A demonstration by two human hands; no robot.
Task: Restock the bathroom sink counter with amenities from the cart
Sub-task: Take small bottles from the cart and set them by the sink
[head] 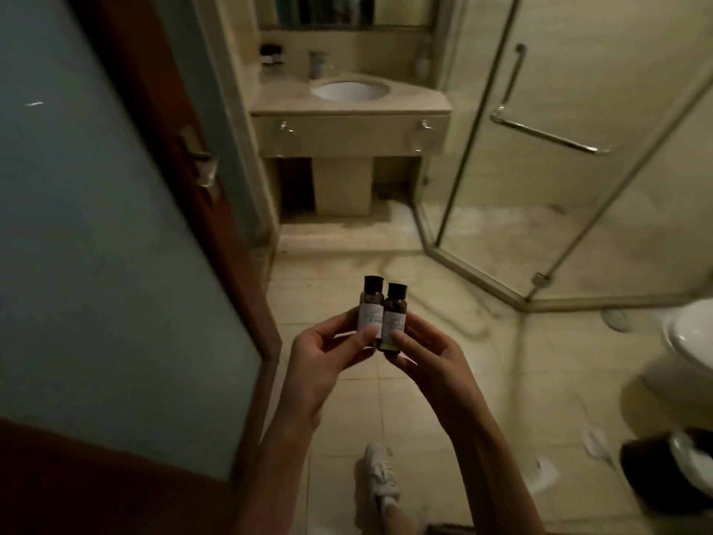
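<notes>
1. While a person stands in a dim bathroom doorway, two bare arms reach forward and hold up two small bottles over the tiled floor (pixel 347 279).
2. Each bottle is dark brown, with one dark cap and one white label; the print is too blurred to read.
3. They stand upright, side by side and touching; the left bottle (pixel 371 310) sits slightly higher than the right bottle (pixel 394 322).
4. With its thumb on the label, the left-hand grip (pixel 328 357) is pinched closed on the left bottle.
5. In the same way, the right-hand grip (pixel 432 361) is pinched closed on the right bottle.
6. Straight ahead and well apart from the bottles is one beige stone bench (pixel 277 98) with one white oval sink (pixel 350 90) and one metal tap (pixel 317 64).
7. A small cluster of dark items (pixel 272 55) stands at the back left corner of the bench; their number cannot be told.
8. On the left is one wooden door (pixel 96 225) with a frosted glass panel and one metal handle (pixel 198 154).
9. On the right is one glass shower stall (pixel 578 148) carrying one metal rail (pixel 548 135).
10. At the right edge are part of one white toilet (pixel 690 337) and one dark bin (pixel 671 469).
11. One white shoe (pixel 380 476) shows at the bottom.
</notes>
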